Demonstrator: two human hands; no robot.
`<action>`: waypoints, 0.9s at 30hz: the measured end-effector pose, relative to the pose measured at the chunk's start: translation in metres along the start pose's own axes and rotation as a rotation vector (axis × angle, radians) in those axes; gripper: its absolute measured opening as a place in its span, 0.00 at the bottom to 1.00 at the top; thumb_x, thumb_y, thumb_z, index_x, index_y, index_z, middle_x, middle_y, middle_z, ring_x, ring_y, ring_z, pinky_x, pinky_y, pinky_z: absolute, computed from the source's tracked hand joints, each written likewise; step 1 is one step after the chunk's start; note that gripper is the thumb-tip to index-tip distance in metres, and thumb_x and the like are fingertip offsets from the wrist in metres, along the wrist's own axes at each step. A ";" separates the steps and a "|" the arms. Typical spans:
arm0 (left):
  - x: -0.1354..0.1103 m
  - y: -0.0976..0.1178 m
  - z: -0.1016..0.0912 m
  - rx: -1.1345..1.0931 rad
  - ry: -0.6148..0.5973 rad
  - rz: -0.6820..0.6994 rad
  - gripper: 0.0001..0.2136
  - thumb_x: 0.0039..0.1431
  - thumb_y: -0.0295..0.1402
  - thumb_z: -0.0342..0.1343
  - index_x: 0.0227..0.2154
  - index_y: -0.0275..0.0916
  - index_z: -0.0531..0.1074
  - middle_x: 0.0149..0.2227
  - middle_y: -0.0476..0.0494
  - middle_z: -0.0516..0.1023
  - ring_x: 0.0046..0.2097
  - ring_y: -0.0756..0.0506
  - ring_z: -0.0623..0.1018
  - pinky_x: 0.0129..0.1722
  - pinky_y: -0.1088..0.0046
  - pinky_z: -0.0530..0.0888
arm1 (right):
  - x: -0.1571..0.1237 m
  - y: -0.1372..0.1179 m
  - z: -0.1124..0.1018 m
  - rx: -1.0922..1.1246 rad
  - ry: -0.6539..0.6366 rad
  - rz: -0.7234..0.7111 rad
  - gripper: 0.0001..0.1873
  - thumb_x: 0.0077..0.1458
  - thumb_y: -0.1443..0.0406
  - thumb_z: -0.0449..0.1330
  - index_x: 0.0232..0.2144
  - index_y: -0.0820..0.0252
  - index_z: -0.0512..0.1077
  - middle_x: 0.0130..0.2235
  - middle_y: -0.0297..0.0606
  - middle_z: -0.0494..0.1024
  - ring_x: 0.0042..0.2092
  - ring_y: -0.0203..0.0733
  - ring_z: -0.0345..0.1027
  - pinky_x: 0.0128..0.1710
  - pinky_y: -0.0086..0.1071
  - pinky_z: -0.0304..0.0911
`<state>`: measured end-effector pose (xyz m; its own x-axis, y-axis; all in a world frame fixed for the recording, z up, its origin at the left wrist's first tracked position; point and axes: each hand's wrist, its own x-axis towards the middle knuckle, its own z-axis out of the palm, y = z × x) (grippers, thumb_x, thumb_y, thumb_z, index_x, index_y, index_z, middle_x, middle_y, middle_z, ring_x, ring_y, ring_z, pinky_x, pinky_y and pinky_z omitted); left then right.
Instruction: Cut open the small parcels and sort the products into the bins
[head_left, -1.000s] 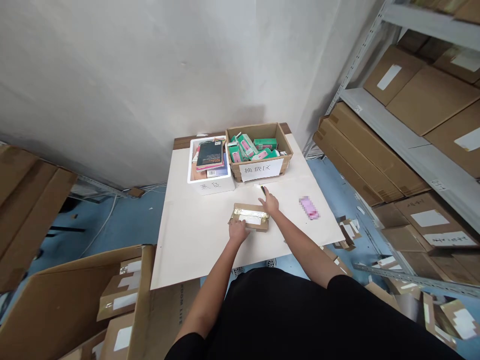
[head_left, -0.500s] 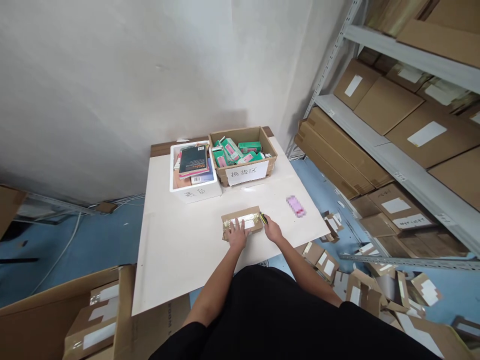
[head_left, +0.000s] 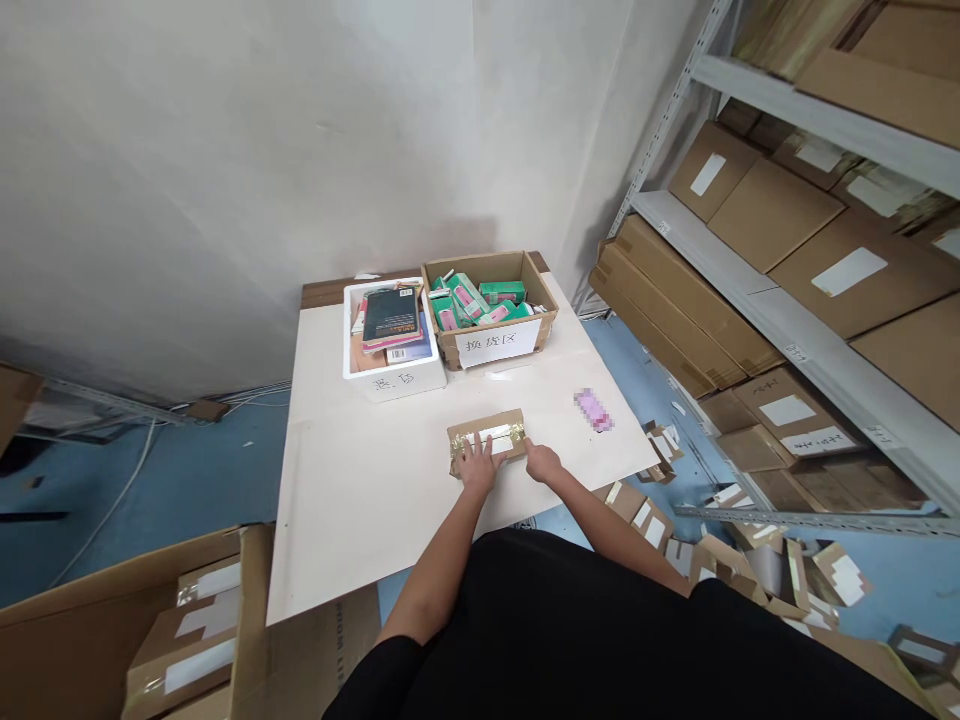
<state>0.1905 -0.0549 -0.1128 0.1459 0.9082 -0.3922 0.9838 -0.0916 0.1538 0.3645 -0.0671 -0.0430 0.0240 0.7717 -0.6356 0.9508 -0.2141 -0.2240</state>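
Note:
On the white-topped table (head_left: pixel 360 480) lies a small cardboard box (head_left: pixel 508 420) with shiny tape and white labels on its top. My left hand (head_left: pixel 478 467) rests on the box with its fingers spread, pressing on the top. At the box's right end, my right hand (head_left: pixel 543 463) is closed around a utility knife. The knife is now mostly hidden by the fingers; its black and yellow body showed half a second ago. To the right of the box a blurred pink item (head_left: pixel 593 410) lies on the table.
A white foam box (head_left: pixel 397 384) of books and a cardboard bin (head_left: pixel 545 332) of green-and-pink packs stand at the back. A large open carton (head_left: pixel 253 600) is at lower left. Shelves (head_left: pixel 735 275) of cartons line the right, with discarded boxes (head_left: pixel 750 570) on the floor.
My right hand has turned and come against the box's right end, so the knife no longer shows. My left hand stays on the box. The view has shifted slightly.

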 end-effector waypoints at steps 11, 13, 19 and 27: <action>0.020 -0.050 -0.049 -0.043 0.017 0.038 0.28 0.70 0.35 0.44 0.72 0.43 0.58 0.76 0.36 0.52 0.75 0.35 0.52 0.67 0.52 0.63 | -0.004 0.016 0.038 0.406 0.335 0.091 0.45 0.68 0.52 0.55 0.76 0.56 0.38 0.61 0.50 0.75 0.58 0.54 0.74 0.53 0.38 0.65; 0.019 -0.062 -0.053 -0.030 -0.018 0.033 0.32 0.67 0.32 0.45 0.74 0.44 0.53 0.77 0.38 0.49 0.76 0.36 0.48 0.69 0.51 0.59 | 0.011 0.009 0.044 0.425 0.286 0.123 0.50 0.66 0.49 0.58 0.76 0.57 0.36 0.61 0.51 0.74 0.59 0.55 0.73 0.53 0.38 0.65; -0.005 -0.058 -0.043 0.061 -0.094 -0.127 0.35 0.60 0.36 0.55 0.70 0.31 0.60 0.63 0.19 0.69 0.63 0.27 0.70 0.57 0.52 0.72 | 0.085 -0.025 -0.008 0.353 0.288 0.126 0.52 0.63 0.49 0.62 0.76 0.58 0.38 0.60 0.53 0.75 0.59 0.54 0.73 0.53 0.37 0.64; -0.007 -0.042 -0.042 0.094 -0.092 0.079 0.31 0.62 0.28 0.53 0.69 0.44 0.63 0.70 0.32 0.64 0.69 0.33 0.65 0.58 0.56 0.72 | 0.084 -0.030 -0.040 0.321 0.351 0.063 0.49 0.68 0.50 0.56 0.77 0.56 0.33 0.56 0.51 0.76 0.55 0.53 0.74 0.51 0.38 0.64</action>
<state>0.1440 -0.0404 -0.0785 0.2275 0.8558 -0.4646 0.9738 -0.2028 0.1032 0.3505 0.0286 -0.0603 0.2341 0.8949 -0.3799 0.8020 -0.3986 -0.4448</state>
